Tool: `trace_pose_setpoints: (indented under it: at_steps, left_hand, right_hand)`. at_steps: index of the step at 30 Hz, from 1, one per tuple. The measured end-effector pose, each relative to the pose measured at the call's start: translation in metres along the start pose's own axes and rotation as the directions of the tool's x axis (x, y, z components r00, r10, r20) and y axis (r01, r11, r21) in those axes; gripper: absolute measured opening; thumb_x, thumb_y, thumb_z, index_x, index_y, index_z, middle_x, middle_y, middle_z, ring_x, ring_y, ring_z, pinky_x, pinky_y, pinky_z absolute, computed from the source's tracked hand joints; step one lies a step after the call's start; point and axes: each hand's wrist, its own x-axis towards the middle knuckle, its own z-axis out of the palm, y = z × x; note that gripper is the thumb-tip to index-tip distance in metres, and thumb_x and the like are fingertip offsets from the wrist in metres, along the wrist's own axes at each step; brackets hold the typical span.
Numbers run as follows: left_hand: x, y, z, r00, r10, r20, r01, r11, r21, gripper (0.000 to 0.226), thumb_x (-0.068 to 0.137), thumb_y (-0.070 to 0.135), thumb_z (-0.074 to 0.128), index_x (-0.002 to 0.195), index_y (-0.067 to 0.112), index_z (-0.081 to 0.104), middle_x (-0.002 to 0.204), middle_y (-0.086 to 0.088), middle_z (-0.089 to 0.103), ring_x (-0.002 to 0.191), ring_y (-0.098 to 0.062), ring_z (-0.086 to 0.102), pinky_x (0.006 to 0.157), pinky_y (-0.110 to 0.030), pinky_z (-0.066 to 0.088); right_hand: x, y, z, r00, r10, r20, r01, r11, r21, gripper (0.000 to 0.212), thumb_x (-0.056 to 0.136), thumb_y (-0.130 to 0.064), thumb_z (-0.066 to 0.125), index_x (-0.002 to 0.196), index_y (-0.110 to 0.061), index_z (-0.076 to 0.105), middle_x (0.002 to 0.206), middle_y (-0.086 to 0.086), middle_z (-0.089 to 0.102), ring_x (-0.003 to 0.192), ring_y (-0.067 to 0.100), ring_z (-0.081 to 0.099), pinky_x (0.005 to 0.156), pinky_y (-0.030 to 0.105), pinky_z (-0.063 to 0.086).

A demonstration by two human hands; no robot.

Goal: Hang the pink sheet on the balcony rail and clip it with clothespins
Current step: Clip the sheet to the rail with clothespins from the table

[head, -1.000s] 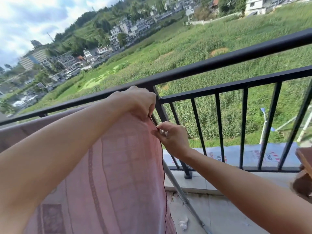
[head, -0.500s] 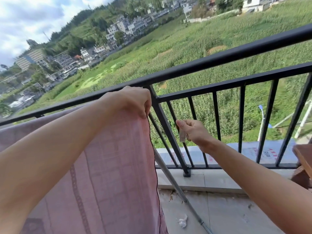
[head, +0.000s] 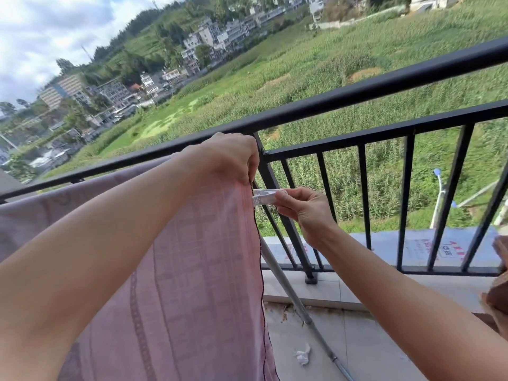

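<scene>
The pink sheet [head: 192,270] hung over the black balcony rail [head: 357,92] and covered the left part of it. Its cloth fell down on the inner side toward the floor [head: 371,339], and its right edge, with a dark seam, ran almost straight down.

The left hand [head: 231,158] was at the top right corner of the sheet, close to the rail's post. Its fingers [head: 251,171] were curled and pinched the cloth at that corner. The right hand [head: 305,207] was just below and to the right of it, in front of the bars. Its fingers [head: 286,200] were closed on a white clothespin [head: 265,197], which lay level and pointed left. The front end of the clothespin met the edge of the sheet, but I cannot tell if it already bit the cloth.

The floor of the balcony was of pale tiles with some dirt along the raised step under the rail. A thin metal pole [head: 297,298] leaned across it, from behind the sheet down to the lower right. A small crumpled white scrap [head: 302,354] lay on the tiles near the pole. At the right border there was a brown thing [head: 499,292], cut by the frame, which I cannot identify.

Behind the bars was a lower flat ledge [head: 439,247] with red printing, a street lamp [head: 439,193], and wide green fields [head: 330,64]. Farther away, pale buildings [head: 209,37] stood on a wooded slope under a cloudy sky.
</scene>
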Motion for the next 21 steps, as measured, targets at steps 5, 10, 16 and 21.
trace_pose_setpoints:
  at_steps: [5,10,16,21]
  left_hand:
    - [0.010,0.007,0.000,1.000,0.010,-0.017,-0.010,1.000,0.007,0.011,0.069,0.029,0.080,0.065,0.034,0.070,0.072,0.017,0.063,0.078,-0.004,0.056,0.054,-0.026,0.035]
    - [0.023,0.013,-0.002,1.000,-0.018,-0.014,0.018,0.999,-0.043,0.014,0.063,0.031,0.082,0.064,0.039,0.070,0.071,0.017,0.065,0.076,-0.004,0.059,0.056,-0.026,0.043]
    - [0.041,0.023,-0.007,1.000,-0.002,-0.031,0.000,0.998,-0.058,0.012,0.066,0.028,0.081,0.066,0.034,0.072,0.067,0.017,0.064,0.072,-0.003,0.059,0.054,-0.023,0.038]
    - [0.054,0.029,-0.010,0.998,0.022,-0.063,-0.031,0.989,-0.146,0.014,0.066,0.027,0.084,0.068,0.030,0.070,0.064,0.014,0.060,0.065,-0.004,0.056,0.059,-0.027,0.046]
  right_hand:
    - [0.008,0.000,-0.003,0.999,-0.030,0.017,0.030,0.998,0.050,0.016,0.070,-0.015,0.075,0.081,-0.005,0.070,0.081,0.007,0.075,0.076,0.017,0.072,0.065,0.022,0.057]
    - [0.022,0.007,0.001,0.997,0.033,0.067,-0.039,0.994,0.104,0.022,0.068,-0.017,0.077,0.086,-0.006,0.071,0.095,0.014,0.072,0.090,0.023,0.068,0.069,0.023,0.055]
    - [0.032,-0.002,-0.021,0.981,0.098,0.168,-0.120,0.985,0.125,0.033,0.074,-0.015,0.074,0.107,-0.013,0.070,0.109,0.011,0.071,0.095,0.019,0.069,0.071,0.024,0.052]
    - [0.034,-0.013,-0.042,0.970,0.158,0.184,-0.159,0.987,-0.012,0.058,0.075,-0.015,0.077,0.128,-0.022,0.056,0.113,0.006,0.071,0.099,0.023,0.070,0.074,0.033,0.050]
